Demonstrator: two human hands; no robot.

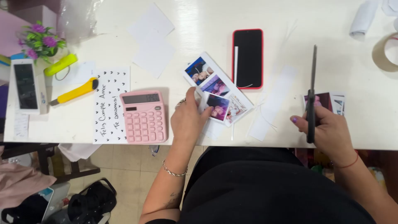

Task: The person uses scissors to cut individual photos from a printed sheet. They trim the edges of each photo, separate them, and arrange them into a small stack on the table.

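Head view, looking down on a white desk (331, 37).

Left hand (188, 120): grip pinched on the near corner of a white glossy sheet of small colour photo prints (217, 89), thumb on top. The sheet lies flat and slanted on the desk, between a pink pocket calculator (144, 116) and a black smartphone in a red case (247, 58); its far edge is just beside the phone.

Right hand (329, 130): grip clenched round the handles of black-bladed scissors (311, 89), blades together and pointing away from the person. A few cut photo prints (331, 101) lie under and just beyond this hand.

Between the hands: white paper offcut strips (273, 101), loose on the desk.

Left of the calculator, touching it: a white card with black hearts and handwriting (110, 103). Further left: a yellow utility knife (74, 92), a yellow highlighter (61, 64), and a small pot of purple flowers (41, 41).
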